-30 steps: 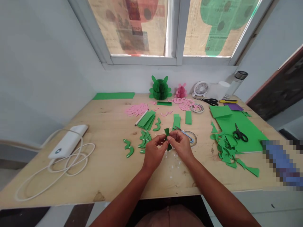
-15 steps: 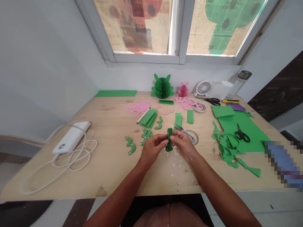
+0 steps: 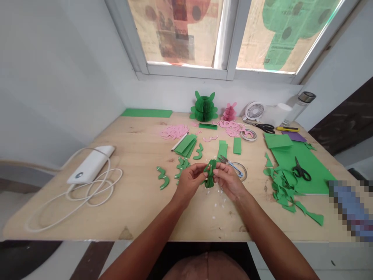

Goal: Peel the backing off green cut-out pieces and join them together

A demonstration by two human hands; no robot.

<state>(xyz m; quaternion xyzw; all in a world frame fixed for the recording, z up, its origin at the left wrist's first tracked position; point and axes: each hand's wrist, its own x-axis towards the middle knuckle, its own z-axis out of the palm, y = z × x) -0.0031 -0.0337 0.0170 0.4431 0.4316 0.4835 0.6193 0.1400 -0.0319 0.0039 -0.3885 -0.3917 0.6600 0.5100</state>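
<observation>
A stack of wavy green paper cut-outs (image 3: pixel 210 179) is held upright over the table between both hands. My left hand (image 3: pixel 190 179) pinches its left side with thumb and fingers. From the other side, my right hand (image 3: pixel 229 179) grips the same stack with thumb and fingertips. Just left of the hands lie more wavy green paper cut-outs (image 3: pixel 183 163), and a separate curved piece (image 3: pixel 163 179) rests farther left. Blue-handled scissors (image 3: pixel 234 166) lie beyond my right hand, across a roll of tape (image 3: pixel 244 171). Small white scraps dot the wood below the hands.
Green paper strips (image 3: pixel 186 145) and pink cut-outs (image 3: pixel 175 132) lie farther back. Behind them stand a green honeycomb paper figure (image 3: pixel 204 109) and a smaller pink one (image 3: pixel 229 112). At right are black scissors (image 3: pixel 301 171) on green sheets; at left, a white power bank (image 3: pixel 91 165) with its cable.
The green stack has turned and spread slightly between my fingers, so more of its wavy outline shows. Both hands keep their hold. The whole view has shifted a little.
</observation>
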